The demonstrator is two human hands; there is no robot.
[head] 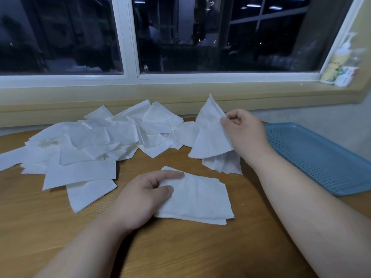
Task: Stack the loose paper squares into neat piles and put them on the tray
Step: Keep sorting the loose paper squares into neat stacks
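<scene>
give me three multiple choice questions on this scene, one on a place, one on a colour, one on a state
1. Where does the tray sit on the table?
A) far left
B) right side
C) on the floor

2. What colour is the tray?
A) blue
B) red
C) white

3. What is the right hand doing?
A) lying flat on the table
B) pinching a lifted paper square
C) gripping the tray

Answers:
1 B: it lies at the table's right edge.
2 A: its perforated surface is blue.
3 B: its fingers pinch the square's edge above the table, while the left hand rests on the small pile.
</scene>
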